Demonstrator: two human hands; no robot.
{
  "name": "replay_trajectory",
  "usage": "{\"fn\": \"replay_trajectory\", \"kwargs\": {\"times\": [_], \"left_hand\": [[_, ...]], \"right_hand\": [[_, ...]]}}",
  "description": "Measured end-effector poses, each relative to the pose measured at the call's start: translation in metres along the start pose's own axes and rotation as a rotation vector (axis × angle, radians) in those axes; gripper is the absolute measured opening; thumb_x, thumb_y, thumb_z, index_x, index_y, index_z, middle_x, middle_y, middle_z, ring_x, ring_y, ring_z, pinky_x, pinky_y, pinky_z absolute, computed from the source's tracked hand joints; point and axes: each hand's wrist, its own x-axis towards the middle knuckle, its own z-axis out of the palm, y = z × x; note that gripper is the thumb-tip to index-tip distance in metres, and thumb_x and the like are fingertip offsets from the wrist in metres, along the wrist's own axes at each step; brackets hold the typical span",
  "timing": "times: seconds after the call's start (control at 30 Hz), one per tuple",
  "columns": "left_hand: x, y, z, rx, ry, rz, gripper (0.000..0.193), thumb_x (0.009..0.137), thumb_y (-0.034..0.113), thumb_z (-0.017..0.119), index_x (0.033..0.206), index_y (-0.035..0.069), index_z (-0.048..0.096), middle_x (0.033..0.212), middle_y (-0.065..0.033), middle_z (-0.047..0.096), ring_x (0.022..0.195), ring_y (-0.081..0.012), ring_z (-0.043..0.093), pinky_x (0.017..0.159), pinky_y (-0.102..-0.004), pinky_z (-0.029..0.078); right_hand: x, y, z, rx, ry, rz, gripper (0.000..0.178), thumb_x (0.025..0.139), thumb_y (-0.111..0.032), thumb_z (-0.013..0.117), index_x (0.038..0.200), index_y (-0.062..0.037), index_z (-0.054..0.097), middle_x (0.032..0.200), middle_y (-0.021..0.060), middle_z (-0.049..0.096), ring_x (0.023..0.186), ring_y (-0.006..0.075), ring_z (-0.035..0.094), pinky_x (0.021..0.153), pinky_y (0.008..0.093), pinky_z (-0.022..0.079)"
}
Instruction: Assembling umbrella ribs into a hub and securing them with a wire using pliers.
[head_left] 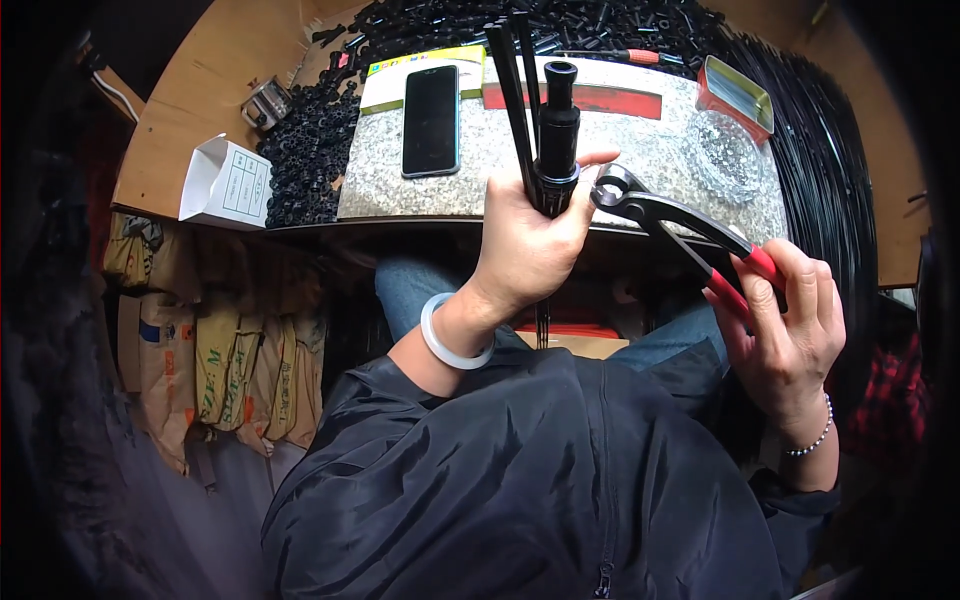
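Note:
My left hand (530, 240) is closed around a black tube with thin rods (558, 130), held upright above the table's near edge. The tube has a stepped, hollow top and a ringed collar; several rods stand beside it and their lower ends show beneath my hand. In my right hand (790, 320) is a pair of pincers (690, 225) with dark metal jaws and red grips. My fingers wrap its handles, which are spread a little. The round jaws are close to the collar, beside my left fingers; whether they touch it, I cannot tell.
A phone (431, 122) lies on a speckled board (390, 200) near a red strip (600, 100), a clear coil (725, 155) and a small tin (737, 95). Small black parts (310, 150) heap behind and left, by a white box (230, 185). Long black rods (835, 170) lie right.

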Motion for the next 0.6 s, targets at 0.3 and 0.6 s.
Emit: {"fn": "replay_trajectory", "kwargs": {"times": [0.3, 0.6], "left_hand": [[-0.006, 0.001, 0.001, -0.096, -0.055, -0.022, 0.022, 0.09, 0.006, 0.053, 0.107, -0.006, 0.062, 0.05, 0.0069, 0.045, 0.038, 0.0008, 0.037, 0.036, -0.0178, 0.023], [-0.013, 0.0, 0.002, -0.115, -0.111, 0.064, 0.02, 0.084, -0.005, 0.055, 0.101, -0.002, 0.066, 0.065, 0.0002, 0.055, 0.059, -0.002, 0.045, 0.051, -0.021, 0.039]], "right_hand": [[-0.01, 0.001, 0.001, 0.356, -0.151, 0.017, 0.026, 0.078, -0.018, 0.067, 0.07, 0.001, 0.05, 0.088, 0.0202, 0.058, 0.063, 0.0282, 0.055, 0.052, 0.0346, 0.043], [-0.035, -0.015, 0.024, 1.384, -0.814, 0.554, 0.061, 0.067, -0.009, 0.079, 0.112, -0.0045, 0.04, 0.061, 0.0007, 0.049, 0.055, 0.0105, 0.054, 0.05, 0.0281, 0.043]]}}
